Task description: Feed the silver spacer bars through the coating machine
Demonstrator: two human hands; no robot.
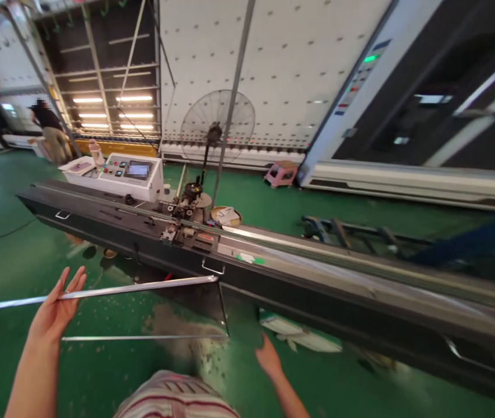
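Green workshop floor (21,255); a long black machine bed (317,290) blocks my front. My left hand (58,307), fingers spread, steadies the bent metal spacer bar (138,287) just before it; my right hand (268,357) hangs open, apart.

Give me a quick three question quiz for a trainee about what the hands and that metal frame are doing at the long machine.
1. True or false: the left hand is touching the upper bar of the metal frame.
2. Which hand is free of the frame? A) left hand B) right hand C) neither
3. Fill in: the white control box stands at the far ___ end of the long black machine.

Key
1. True: its open palm lies against the upper bar.
2. B: it hangs open near the frame's corner, apart from it.
3. Left, near the standing fan.
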